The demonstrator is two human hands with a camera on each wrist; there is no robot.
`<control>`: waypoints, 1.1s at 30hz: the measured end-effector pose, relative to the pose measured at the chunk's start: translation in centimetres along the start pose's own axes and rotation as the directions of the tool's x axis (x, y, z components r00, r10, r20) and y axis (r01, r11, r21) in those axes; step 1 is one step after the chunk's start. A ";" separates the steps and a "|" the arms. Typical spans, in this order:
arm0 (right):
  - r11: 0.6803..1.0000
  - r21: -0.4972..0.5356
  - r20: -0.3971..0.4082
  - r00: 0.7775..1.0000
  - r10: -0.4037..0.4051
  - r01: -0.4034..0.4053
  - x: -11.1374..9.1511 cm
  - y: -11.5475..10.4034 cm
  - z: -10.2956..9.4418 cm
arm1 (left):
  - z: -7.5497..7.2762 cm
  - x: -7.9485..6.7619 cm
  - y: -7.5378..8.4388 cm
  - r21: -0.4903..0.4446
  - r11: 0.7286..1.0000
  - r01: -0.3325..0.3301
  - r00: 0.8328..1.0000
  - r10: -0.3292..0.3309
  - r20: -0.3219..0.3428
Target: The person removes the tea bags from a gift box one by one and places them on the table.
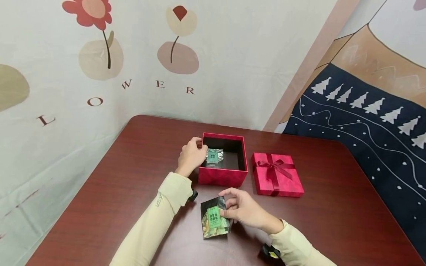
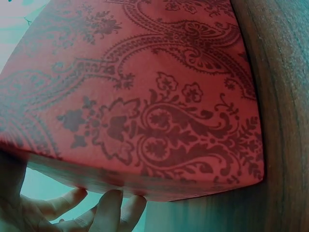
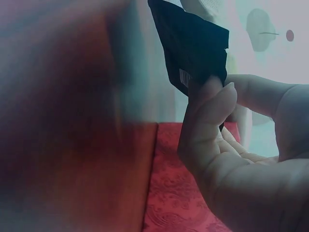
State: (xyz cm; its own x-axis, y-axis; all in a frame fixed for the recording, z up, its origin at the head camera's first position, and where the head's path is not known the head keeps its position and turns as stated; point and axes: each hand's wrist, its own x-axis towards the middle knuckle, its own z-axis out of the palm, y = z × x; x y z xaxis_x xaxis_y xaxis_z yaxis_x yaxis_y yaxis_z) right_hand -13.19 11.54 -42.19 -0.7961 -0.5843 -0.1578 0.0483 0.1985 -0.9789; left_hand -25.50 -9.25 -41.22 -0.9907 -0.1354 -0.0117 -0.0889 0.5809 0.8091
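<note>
1. The right hand (image 1: 244, 208) pinches a packet (image 1: 213, 218) by its right edge; the thumb lies over the printed front and the index finger reaches toward the top corner.
2. That packet is on the near side of an open red box (image 1: 221, 177), between the two forearms. Its front is black with a green label (image 1: 214, 217) bearing dark characters, and a picture in greens and yellows fills the lower part.
3. In the right wrist view the packet's other side looks dark, with a small barcode patch (image 3: 184, 78) near its edge.
4. The left hand (image 1: 192, 155) grips the left wall of the box close to the rim; the left wrist view shows several fingertips touching that wall from outside.
5. The box stands upright, its outside covered in a darker scrolling floral pattern and its inside black. A second packet (image 1: 213, 157) with a teal label lies inside, toward the left.
6. Just right of the box, and apart from it, the red lid (image 1: 287, 184) rests on the reddish-brown surface (image 1: 110, 192), crossed by a dark red ribbon (image 1: 273, 166) tied in a bow.
7. Both sleeves are pale yellow, the left sleeve (image 1: 149, 221) lettered near its cuff.
8. On the far side hangs a pale backdrop (image 1: 233, 55) with flowers and letters; to the far right is navy cloth (image 1: 372, 136) with white trees.
</note>
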 end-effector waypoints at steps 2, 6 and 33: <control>1.000 -0.005 0.003 1.000 0.002 -0.002 -0.2 0.3 0.2 | 0.0 0.0 0.0 -0.001 1.000 0.001 1.000 -0.001 0.004; 1.000 -0.029 0.005 1.000 -0.003 0.003 -0.3 0.7 0.6 | -0.1 0.0 0.2 -0.003 1.000 0.007 1.000 -0.007 0.006; 0.817 -0.574 -0.136 0.977 -0.166 0.059 -0.5 1.0 1.6 | -0.2 -0.3 0.3 0.008 1.000 0.029 0.999 -0.029 0.015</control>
State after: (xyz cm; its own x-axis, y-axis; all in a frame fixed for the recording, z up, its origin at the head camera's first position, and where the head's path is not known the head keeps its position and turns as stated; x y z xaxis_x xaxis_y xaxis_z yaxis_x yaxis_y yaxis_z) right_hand -11.72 10.76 -43.25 -0.8675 -0.4967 0.0264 -0.3539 0.5791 -0.7344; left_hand -25.25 -9.25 -40.86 -0.9891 -0.1401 -0.0445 -0.1188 0.5834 0.8035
